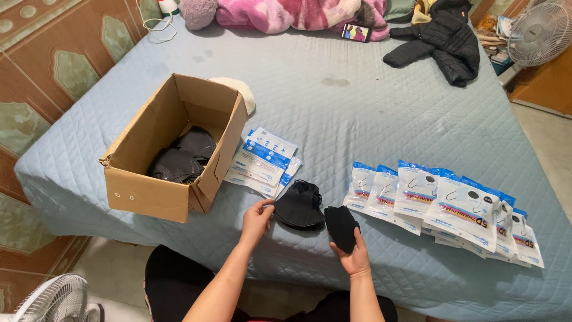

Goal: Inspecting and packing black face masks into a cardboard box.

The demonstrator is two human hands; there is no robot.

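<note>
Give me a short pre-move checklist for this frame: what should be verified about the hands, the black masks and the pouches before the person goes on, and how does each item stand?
1. Right hand has a firm hold on a single black mask: ok, held upright by its lower edge.
2. Left hand is in contact with the pile of black masks: ok, fingertips at its left edge.
3. Only one mask in the right hand: cannot tell.
4. Cardboard box open and reachable: ok, flaps open, dark masks inside.
5. Filled pouches kept apart from the flat pouches: ok, separate groups.
6. Bed cover clean under the work: not ok, faint stains farther up.
</note>
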